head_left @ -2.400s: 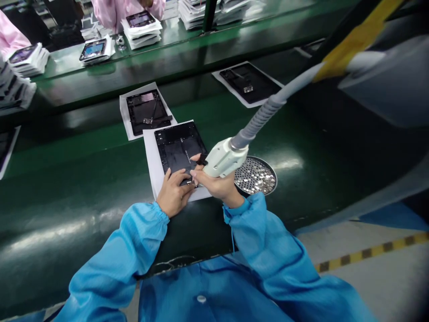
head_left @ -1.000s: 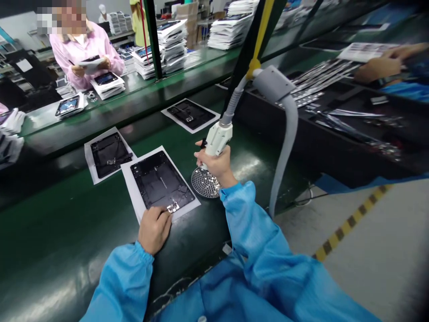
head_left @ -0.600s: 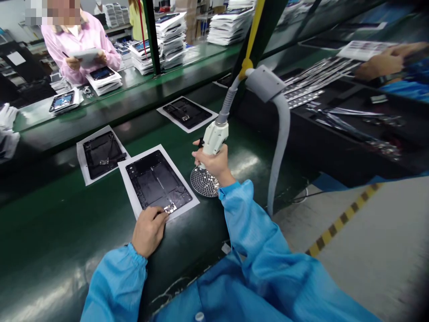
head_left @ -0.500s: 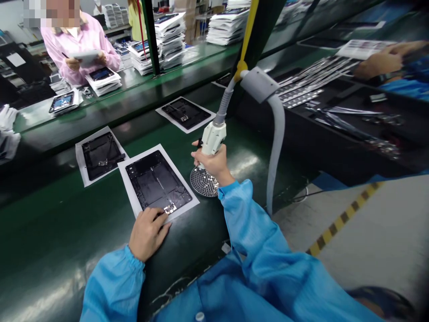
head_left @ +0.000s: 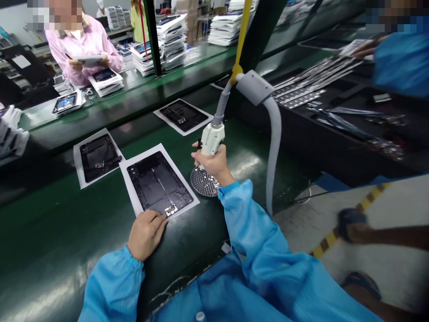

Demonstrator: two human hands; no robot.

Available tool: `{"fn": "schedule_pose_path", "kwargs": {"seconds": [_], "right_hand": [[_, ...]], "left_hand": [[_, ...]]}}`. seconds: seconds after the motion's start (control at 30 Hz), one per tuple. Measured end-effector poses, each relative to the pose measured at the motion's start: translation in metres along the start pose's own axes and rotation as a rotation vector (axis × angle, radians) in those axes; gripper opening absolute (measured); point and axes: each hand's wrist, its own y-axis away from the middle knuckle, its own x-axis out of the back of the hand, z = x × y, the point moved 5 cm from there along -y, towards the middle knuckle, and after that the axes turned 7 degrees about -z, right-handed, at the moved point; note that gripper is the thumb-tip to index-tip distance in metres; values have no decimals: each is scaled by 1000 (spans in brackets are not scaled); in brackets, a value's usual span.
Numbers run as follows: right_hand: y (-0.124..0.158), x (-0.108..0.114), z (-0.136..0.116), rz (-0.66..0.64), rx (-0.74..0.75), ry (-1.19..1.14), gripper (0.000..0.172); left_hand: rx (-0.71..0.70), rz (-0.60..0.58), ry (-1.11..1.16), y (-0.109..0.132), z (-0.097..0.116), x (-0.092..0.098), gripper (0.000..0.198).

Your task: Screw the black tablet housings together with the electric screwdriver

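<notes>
Head view: right hand (head_left: 217,165) wrapped around white tool (head_left: 212,139), at round perforated tray (head_left: 197,181) with small shiny pieces. Left hand (head_left: 146,235) half-curled, fingertips at near edge of black panel (head_left: 157,179), beside metallic part (head_left: 171,210); can't tell if pinching. Panel on white sheet (head_left: 132,192), green counter (head_left: 83,232), left of tray.

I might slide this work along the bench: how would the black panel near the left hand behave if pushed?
The black panel lies flat and low, so it would probably slide rather than tip. The white sheet beneath looks thin, so it might crease or slip on the glossy green bench.
</notes>
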Motion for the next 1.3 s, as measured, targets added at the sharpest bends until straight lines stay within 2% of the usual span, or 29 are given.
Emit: {"fn": "schedule_pose_path", "kwargs": {"seconds": [0.2,0.37,0.43,0.63,0.73,0.83,0.97,1.07,1.3], "right_hand": [[0,-2,0,2,10,-14,15],[0,-1,2,17,-10,-14,16],[-1,0,1,13,-15,-2,17],[8,0,-17,37,53,-28,19],[22,-19,-27,-25,66,-84,19],[41,-53,-31,-178,24,-129,19],[61,-89,-28,-322,-28,-132,21],[67,-99,-21,-349,-57,-92,21],[72,-99,-17,-426,-38,-63,21]], "left_hand": [[17,-28,-31,0,-2,0,19],[68,48,-108,4,-2,3,19],[81,40,-125,6,-4,1,20],[167,46,-123,-3,-14,-10,23],[207,2,-112,-16,-19,-17,26],[220,-71,-124,-22,-21,-22,29],[227,-93,-117,-22,-19,-24,32],[238,-108,-95,-21,-17,-25,33],[246,-92,-53,-24,-14,-25,33]]}}
